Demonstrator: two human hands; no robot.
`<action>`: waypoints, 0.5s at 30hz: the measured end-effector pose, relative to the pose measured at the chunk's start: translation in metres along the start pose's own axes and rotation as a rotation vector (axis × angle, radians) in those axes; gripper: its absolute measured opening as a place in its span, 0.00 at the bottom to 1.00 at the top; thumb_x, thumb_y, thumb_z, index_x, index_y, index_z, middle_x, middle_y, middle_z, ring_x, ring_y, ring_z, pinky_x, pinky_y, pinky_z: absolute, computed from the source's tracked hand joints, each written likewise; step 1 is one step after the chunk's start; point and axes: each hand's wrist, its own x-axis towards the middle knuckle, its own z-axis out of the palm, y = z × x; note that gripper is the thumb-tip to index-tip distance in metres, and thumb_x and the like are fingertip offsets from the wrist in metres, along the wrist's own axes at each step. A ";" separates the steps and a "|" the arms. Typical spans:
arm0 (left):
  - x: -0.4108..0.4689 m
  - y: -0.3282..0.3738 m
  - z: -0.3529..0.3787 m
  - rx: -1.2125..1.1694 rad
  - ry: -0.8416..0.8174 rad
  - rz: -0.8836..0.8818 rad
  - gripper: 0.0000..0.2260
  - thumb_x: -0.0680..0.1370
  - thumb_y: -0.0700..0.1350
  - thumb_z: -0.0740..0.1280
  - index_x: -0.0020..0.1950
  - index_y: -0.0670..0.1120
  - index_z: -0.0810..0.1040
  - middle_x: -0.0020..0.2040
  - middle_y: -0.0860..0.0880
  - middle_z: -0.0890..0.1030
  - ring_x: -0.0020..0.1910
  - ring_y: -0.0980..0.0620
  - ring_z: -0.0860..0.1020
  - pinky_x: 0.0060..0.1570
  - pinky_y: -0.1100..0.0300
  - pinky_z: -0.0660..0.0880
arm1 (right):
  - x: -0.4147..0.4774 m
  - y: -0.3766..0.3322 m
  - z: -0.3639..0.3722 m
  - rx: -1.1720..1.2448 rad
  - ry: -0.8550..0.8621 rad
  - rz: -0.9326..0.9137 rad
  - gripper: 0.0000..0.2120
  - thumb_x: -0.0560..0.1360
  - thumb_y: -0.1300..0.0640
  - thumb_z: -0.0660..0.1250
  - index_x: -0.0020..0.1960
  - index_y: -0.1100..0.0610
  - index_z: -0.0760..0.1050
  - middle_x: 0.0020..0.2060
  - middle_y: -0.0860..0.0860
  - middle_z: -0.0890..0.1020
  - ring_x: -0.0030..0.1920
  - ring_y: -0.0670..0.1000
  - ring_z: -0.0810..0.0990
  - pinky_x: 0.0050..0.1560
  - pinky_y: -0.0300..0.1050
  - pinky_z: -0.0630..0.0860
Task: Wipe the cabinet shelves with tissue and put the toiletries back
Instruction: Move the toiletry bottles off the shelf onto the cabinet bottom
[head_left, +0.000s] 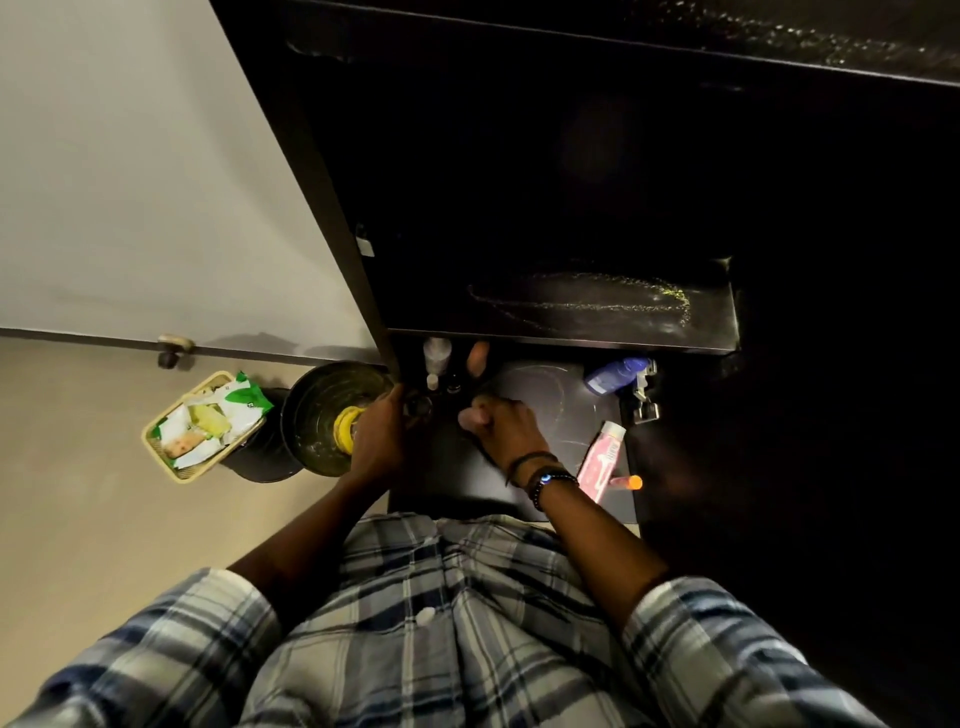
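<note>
The black cabinet has an upper shelf (571, 306) with pale wipe streaks and a lower shelf (540, 400) below it. My left hand (382, 439) is closed around a small dark jar (418, 405) at the lower shelf's left edge. My right hand (498, 423) rests on the lower shelf with its fingers curled; I see no tissue in it. Behind the hands stand a clear bottle (436, 353), an orange-brown bottle (478, 358) and small dark bottles (453, 387). A blue bottle (613, 375) lies at the right. A pink tube (600, 462) and an orange-capped stick (628, 483) lie at the front right.
A black bin (322, 410) with a yellow item inside stands on the floor left of the cabinet. Beside it is a yellow basket (156, 441) of sachets. A metal hinge (644, 395) sits at the shelf's right side. The pale wall (130, 182) is on the left.
</note>
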 end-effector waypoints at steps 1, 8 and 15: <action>0.001 -0.001 0.000 0.010 -0.012 0.007 0.17 0.71 0.53 0.65 0.58 0.49 0.73 0.51 0.45 0.82 0.46 0.45 0.82 0.43 0.47 0.79 | 0.003 -0.004 0.003 -0.001 -0.020 -0.020 0.06 0.75 0.59 0.62 0.40 0.60 0.71 0.43 0.64 0.80 0.45 0.65 0.77 0.39 0.45 0.64; 0.007 -0.009 -0.002 0.036 -0.045 0.028 0.16 0.73 0.47 0.69 0.60 0.46 0.75 0.52 0.44 0.81 0.47 0.44 0.81 0.45 0.49 0.78 | 0.015 -0.018 0.016 -0.066 -0.049 -0.090 0.08 0.79 0.61 0.57 0.51 0.64 0.73 0.50 0.64 0.79 0.50 0.64 0.77 0.46 0.50 0.69; 0.007 -0.013 -0.001 0.039 -0.091 0.044 0.15 0.74 0.48 0.68 0.59 0.48 0.74 0.52 0.45 0.81 0.44 0.46 0.81 0.42 0.48 0.79 | 0.015 -0.016 0.016 -0.054 -0.058 -0.082 0.11 0.79 0.62 0.56 0.56 0.64 0.73 0.57 0.63 0.77 0.55 0.65 0.75 0.51 0.51 0.72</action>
